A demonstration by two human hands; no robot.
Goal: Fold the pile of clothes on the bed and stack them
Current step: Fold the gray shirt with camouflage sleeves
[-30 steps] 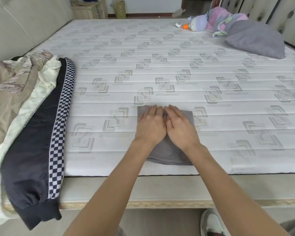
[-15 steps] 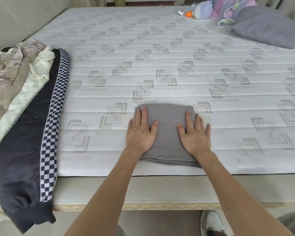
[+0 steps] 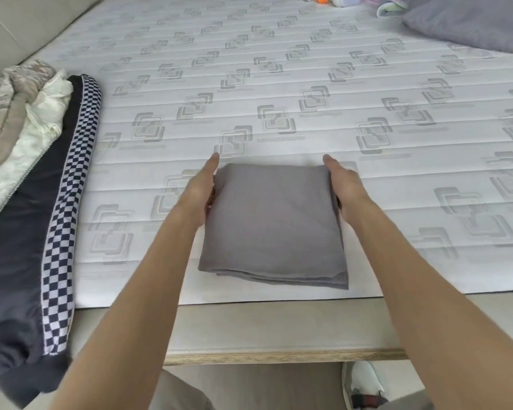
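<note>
Folded grey cloth (image 3: 274, 220), left hand (image 3: 200, 192), right hand (image 3: 345, 187) flanking, seemingly gripping edges

The fingers (image 3: 212, 193) of both hands slip out of sight beneath the folded grey cloth (image 3: 274, 220); far beyond them, the pillow (image 3: 468, 23) is cropped.

Two bare forearms, sleeveless as far as the lower edge of the frame, no watch, band or ring on either wrist. Left hand (image 3: 199, 190) and right hand (image 3: 345, 184) both uncovered, fingers long and slim. Below, a strip of khaki trouser leg (image 3: 178, 392). At lower right, a pale grey-white sneaker (image 3: 363, 386) with a dark patch and a touch of red near the sole.
</note>
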